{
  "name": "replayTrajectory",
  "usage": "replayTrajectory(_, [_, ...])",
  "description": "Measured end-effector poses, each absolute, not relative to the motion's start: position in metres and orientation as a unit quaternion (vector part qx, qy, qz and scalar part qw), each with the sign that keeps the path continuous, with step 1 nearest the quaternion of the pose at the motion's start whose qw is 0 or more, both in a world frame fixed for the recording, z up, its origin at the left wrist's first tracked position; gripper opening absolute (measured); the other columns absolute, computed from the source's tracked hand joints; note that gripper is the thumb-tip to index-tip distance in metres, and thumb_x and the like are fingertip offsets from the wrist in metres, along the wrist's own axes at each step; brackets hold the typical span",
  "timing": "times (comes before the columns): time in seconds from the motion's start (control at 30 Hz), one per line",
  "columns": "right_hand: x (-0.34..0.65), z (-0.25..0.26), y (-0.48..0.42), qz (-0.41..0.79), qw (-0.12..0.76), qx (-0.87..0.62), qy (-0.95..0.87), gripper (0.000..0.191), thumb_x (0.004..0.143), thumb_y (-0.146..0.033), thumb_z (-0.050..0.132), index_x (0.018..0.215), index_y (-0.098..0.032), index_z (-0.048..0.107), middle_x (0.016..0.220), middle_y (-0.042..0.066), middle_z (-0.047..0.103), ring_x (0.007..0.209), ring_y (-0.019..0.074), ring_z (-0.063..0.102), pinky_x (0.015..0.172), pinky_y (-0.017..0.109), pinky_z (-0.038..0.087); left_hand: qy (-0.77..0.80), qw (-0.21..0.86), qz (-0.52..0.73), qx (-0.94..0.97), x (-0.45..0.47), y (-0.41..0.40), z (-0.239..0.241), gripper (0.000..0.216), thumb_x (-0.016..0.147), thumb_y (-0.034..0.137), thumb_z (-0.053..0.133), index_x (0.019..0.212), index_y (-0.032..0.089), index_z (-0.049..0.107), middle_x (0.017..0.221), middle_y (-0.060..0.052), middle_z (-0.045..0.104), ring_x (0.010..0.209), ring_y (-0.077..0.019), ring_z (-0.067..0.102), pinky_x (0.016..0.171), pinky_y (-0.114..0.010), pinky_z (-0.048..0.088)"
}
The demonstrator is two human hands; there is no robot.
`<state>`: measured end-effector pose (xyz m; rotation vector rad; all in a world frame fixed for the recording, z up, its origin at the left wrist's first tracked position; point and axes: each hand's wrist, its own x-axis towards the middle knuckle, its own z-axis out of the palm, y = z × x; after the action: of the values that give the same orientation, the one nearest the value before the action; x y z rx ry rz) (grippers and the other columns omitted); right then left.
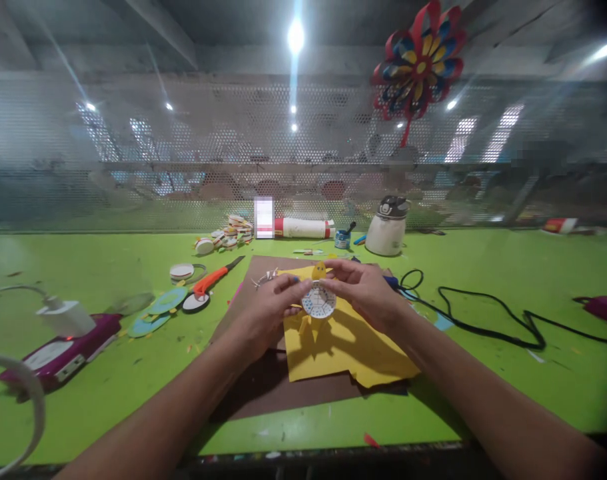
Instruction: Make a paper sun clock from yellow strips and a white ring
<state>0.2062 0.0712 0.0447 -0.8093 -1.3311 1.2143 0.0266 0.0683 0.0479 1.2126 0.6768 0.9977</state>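
Observation:
My left hand (278,303) and my right hand (366,290) pinch a small paper turtle (318,301) from both sides. Its round white body carries a lined pattern with blue dots, and a yellow head with a drawn face stands up at the top. Yellow pieces show below the body too. It is held above a yellow paper sheet (343,353) with a cut edge, which lies on brown sheets (253,393). Just left of my left hand is a curled white paper piece (264,277). A black cord with a blue end (392,283) is near my right hand.
An orange-handled knife (210,280) and turquoise paper discs (156,313) lie left. A purple power strip (63,353) holds a charger. Behind stand stacked paper cups (306,229), a blue jar (342,239) and a white bottle (386,233). A black cord (483,323) winds across the right.

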Motion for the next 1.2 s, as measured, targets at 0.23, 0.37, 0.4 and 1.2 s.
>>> replayTrajectory(0.23, [0.203, 0.047, 0.069, 0.515, 0.55, -0.35, -0.556, 0.037, 0.063, -0.029, 0.078, 0.095, -0.016, 0.066, 0.081, 0.004, 0.069, 0.072, 0.014, 0.063, 0.072, 0.031, 0.049, 0.339, 0.618, 0.421, 0.572, 0.028, 0.068, 0.049, 0.027, 0.066, 0.032, 0.075, 0.082, 0.015, 0.062, 0.076, -0.002, 0.063, 0.07, -0.0127, 0.056, 0.068, -0.025, 0.04])
replayTrajectory(0.37, [0.202, 0.046, 0.07, 0.513, 0.555, -0.355, -0.55, 0.036, 0.064, -0.032, 0.078, 0.094, -0.017, 0.067, 0.08, 0.003, 0.068, 0.07, 0.0142, 0.061, 0.072, 0.032, 0.049, 0.307, 0.643, 0.43, 0.554, 0.027, 0.07, 0.046, 0.026, 0.065, 0.029, 0.076, 0.083, 0.016, 0.062, 0.079, -0.003, 0.063, 0.075, -0.0142, 0.057, 0.073, -0.028, 0.042])
replayTrajectory(0.4, [0.202, 0.046, 0.07, 0.514, 0.556, -0.353, -0.549, 0.036, 0.063, -0.031, 0.078, 0.094, -0.017, 0.067, 0.078, 0.003, 0.068, 0.07, 0.0143, 0.061, 0.072, 0.033, 0.049, 0.303, 0.646, 0.431, 0.552, 0.028, 0.07, 0.045, 0.026, 0.065, 0.028, 0.076, 0.083, 0.016, 0.062, 0.077, -0.003, 0.062, 0.075, -0.0141, 0.057, 0.073, -0.028, 0.042])
replayTrajectory(1.2, [0.191, 0.042, 0.064, 0.313, 0.607, -0.408, -0.606, 0.025, 0.072, -0.038, 0.068, 0.067, -0.019, 0.052, 0.061, -0.003, 0.053, 0.056, 0.011, 0.048, 0.057, 0.027, 0.042, 0.32, 0.616, 0.457, 0.556, 0.031, 0.067, 0.046, 0.034, 0.067, 0.025, 0.073, 0.095, 0.017, 0.055, 0.078, -0.004, 0.067, 0.069, -0.0153, 0.062, 0.067, -0.028, 0.045])
